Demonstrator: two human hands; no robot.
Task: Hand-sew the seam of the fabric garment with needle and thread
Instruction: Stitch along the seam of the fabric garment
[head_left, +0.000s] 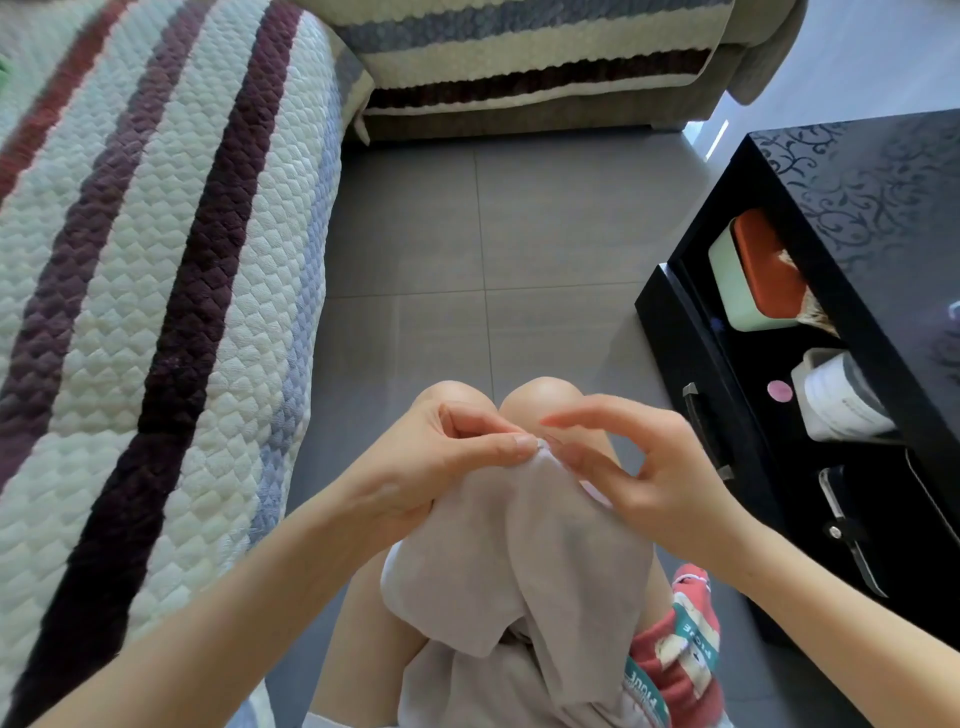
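Your left hand (457, 460) pinched the raised seam tip of the beige garment (550, 566); your right hand (657, 480), unclenched, hovered just right of it.

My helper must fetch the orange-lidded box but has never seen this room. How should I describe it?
Look at the glossy black table on the right. In its open compartment, the box lies at the far end, beyond a white container. It alone has an orange lid on a pale green base.
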